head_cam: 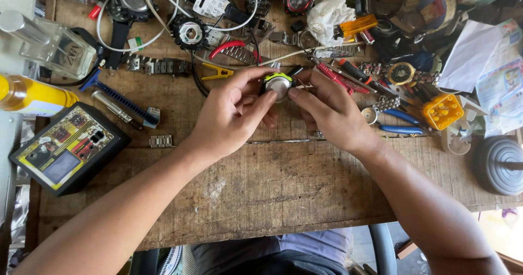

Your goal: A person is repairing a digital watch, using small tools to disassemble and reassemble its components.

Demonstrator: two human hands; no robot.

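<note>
Watch case (278, 84), steel back up, lime bezel, pinched betw. both hands at table centre: left hand (231, 114) at 8 o'clock, right hand (332, 111) at 4, fingertips closed on it, equally near.

We are at a watch repair workbench: a worn wooden table (261, 193) crowded with watch cases (190, 33), metal bracelet links (158, 65), screwdrivers (354, 70), blue pliers (400, 129) and a black tester box (68, 147) at the left.
</note>
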